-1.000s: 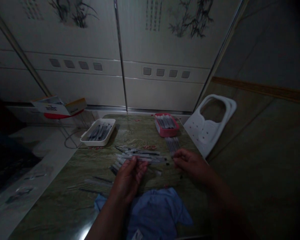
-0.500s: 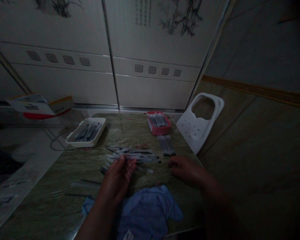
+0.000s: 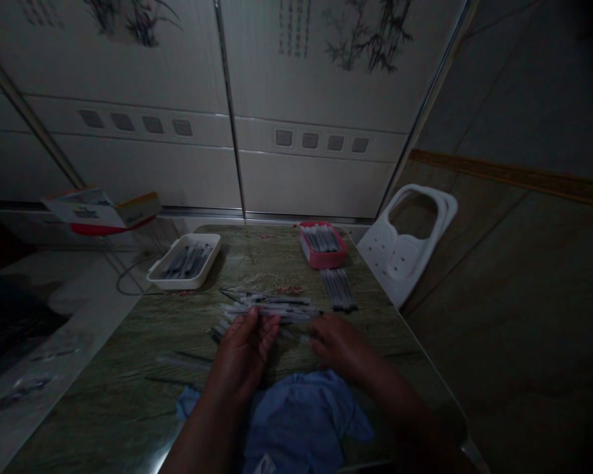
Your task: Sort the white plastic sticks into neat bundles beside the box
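Observation:
My left hand (image 3: 247,342) is turned palm up at the near side of a loose pile of pens (image 3: 281,300). Its thumb presses on a clear-barrelled pen (image 3: 271,312) that lies across the fingers. Close to that pen's right end is my right hand (image 3: 333,339), its fingers curled in; whatever they pinch is hidden. A neat row of pens with dark ends (image 3: 338,289) lies beyond my right hand. Several more pens fill a pink basket (image 3: 325,260) behind that row. Dim light blurs the small parts.
A white tray (image 3: 178,284) with pens stands at the left back of the table (image 3: 109,395). A blue cloth (image 3: 296,421) lies at the near edge. Loose slim pieces (image 3: 185,360) are scattered left. A white folded stool (image 3: 400,250) leans by the right wall.
My right hand has moved left from beside the pen row to the right end of the pen in my left hand. The view has shifted slightly; my left hand keeps its hold.

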Tool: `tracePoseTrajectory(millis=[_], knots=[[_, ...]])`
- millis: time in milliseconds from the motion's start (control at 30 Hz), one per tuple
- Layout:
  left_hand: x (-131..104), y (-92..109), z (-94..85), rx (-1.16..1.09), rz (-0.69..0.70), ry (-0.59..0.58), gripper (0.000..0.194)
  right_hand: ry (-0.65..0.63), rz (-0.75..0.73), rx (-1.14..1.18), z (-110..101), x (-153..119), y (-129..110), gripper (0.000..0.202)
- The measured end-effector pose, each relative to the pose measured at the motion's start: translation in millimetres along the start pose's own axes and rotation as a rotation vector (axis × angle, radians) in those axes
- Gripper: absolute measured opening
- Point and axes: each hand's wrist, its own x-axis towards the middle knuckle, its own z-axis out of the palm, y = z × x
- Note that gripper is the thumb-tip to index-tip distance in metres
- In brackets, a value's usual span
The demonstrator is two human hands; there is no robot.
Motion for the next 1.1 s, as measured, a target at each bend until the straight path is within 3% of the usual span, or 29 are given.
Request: tracePoseTrajectory(millis=[167,233,433,567,667,900,1100], knots=[[-0.4,1.8,0.9,0.005,-0.007,0.005,0.006,0.031,0.115,0.079,-31.6,-11.7,36.6,0.013],[-0.6,1.9,1.1,0.007,-0.013,0.007,0.007,-0.042,0.165,0.085,-39.9,-17.5,50.7,0.011],[-0.9,0.6,1.0,0.010,-0.017,0.011,0.006,-0.186,0.143,0.087,-33.9,-23.0,61.7,0.017],[-0.2,-0.7,0.8,0.018,-0.022,0.003,0.005,-0.212,0.199,0.094,-34.7,-21.1,54.7,0.016],[0.9,-2.3,-0.5,0.028,-0.021,0.005,0.004,-0.162,0.201,0.144,-40.7,-20.4,46.6,0.011],[-2.9,-5.6,0.0,0.076,-0.040,-0.053,0.007,0.070,-0.007,0.642,-27.0,-10.4,0.1,0.008],[-6.0,-6.0,0.6,0.095,-0.045,-0.089,0.011,0.160,0.066,0.858,-9.7,-3.2,-35.7,0.009]])
